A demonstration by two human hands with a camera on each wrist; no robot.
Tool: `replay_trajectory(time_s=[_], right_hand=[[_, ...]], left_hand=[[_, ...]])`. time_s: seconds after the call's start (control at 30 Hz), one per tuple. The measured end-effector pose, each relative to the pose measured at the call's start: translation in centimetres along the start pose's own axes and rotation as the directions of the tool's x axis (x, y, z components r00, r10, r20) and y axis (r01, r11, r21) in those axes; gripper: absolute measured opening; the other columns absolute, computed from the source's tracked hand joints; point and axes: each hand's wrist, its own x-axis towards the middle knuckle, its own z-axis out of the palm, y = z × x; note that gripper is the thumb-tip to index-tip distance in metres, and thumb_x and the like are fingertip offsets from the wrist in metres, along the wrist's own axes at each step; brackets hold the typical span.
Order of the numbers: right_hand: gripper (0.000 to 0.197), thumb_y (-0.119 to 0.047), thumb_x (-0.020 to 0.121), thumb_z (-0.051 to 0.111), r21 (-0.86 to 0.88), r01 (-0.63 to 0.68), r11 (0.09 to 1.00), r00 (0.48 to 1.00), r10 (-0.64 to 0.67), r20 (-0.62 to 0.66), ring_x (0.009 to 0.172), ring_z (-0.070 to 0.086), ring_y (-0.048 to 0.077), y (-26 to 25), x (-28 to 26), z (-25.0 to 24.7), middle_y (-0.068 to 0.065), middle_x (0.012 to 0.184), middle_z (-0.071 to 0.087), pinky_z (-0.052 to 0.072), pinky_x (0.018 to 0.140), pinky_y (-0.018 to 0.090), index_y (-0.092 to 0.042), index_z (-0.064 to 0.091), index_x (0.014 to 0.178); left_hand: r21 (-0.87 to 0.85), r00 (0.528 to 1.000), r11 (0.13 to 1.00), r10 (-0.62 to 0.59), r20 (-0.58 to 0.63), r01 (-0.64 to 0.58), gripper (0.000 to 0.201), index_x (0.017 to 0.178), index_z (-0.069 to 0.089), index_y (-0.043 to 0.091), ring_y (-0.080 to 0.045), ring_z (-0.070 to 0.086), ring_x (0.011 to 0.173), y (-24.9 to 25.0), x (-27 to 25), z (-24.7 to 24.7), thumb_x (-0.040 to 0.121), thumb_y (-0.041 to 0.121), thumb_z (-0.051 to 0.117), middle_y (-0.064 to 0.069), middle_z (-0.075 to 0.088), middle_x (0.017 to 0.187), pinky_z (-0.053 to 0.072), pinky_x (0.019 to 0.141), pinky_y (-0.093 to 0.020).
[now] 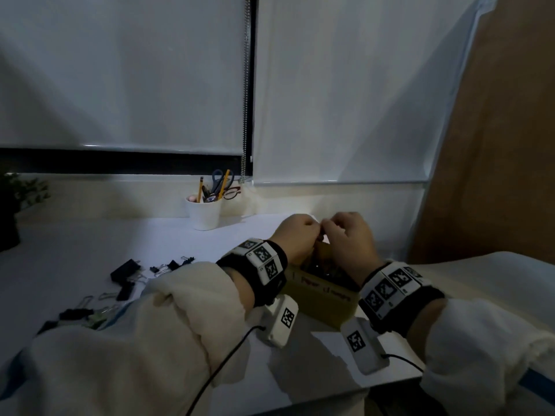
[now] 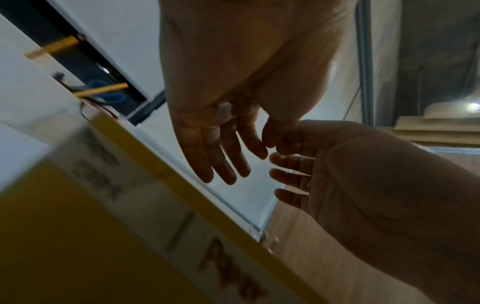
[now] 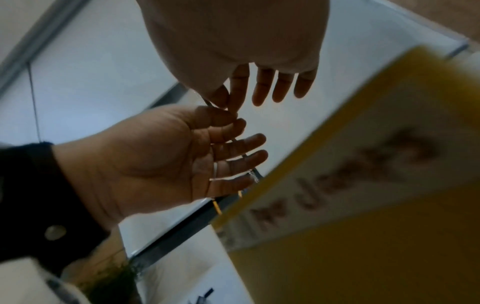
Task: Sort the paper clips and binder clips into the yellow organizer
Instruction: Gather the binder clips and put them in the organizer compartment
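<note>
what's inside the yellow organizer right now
Dark, glinting clips show in the yellow organizer, too dim to identify. The left hand and right hand above it hide the remaining interior.

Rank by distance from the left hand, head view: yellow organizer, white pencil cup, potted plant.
From the left hand:
1. yellow organizer, directly beneath the hand.
2. white pencil cup, back left by the window.
3. potted plant, far left edge.

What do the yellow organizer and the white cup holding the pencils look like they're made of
Yellow organizer: probably cardboard or thick paper; matte, flat walls, thin edges, a paper label. White cup: likely glazed ceramic or smooth plastic; plain, evenly white, faint sheen. The dim light leaves it open.
</note>
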Motion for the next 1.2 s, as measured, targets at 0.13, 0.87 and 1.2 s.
replay_trajectory(time_s=[0.13,0.87,1.2], right_hand=[[0.015,-0.03,0.087,0.063,0.118,0.074,0.99,0.996,-0.079,0.037,0.086,0.057,0.017,-5.4,-0.5,1.7,0.005,0.098,0.059,0.046,0.075,0.031,-0.016,0.064,0.08],[0.142,-0.045,0.033,0.098,-0.42,0.013,0.908,0.523,0.352,0.776,0.105,0.064,0.027,-12.6,-3.5,20.0,0.007,0.121,0.058,0.059,0.082,0.043,-0.016,0.024,0.15],[0.141,-0.048,0.034,0.098,-0.413,0.203,0.888,0.45,0.29,0.844,0.14,0.028,0.036,-14.0,-1.1,23.5,0.001,0.156,0.015,0.049,0.082,0.029,-0.047,0.019,0.15]], left_hand=[[0.023,0.998,1.0,-0.011,-0.058,0.012,0.018,0.095,0.067,0.014,-0.019,0.069,0.09,-1.0,-2.0,-5.7,0.095,0.027,0.055,-0.004,0.072,0.097,0.056,0.074,-0.036],[0.845,0.561,0.154,-0.804,-0.194,0.512,0.146,0.154,-0.016,0.021,-0.029,0.034,0.141,-13.6,-15.2,-27.8,0.057,0.057,0.087,-0.003,0.011,0.163,0.043,0.107,-0.044],[0.785,0.723,0.377,-0.679,-0.127,0.491,0.154,0.153,-0.009,0.037,-0.031,0.043,0.133,-16.1,-13.1,-27.5,0.04,0.058,0.093,-0.005,0.034,0.155,0.047,0.101,-0.045]])
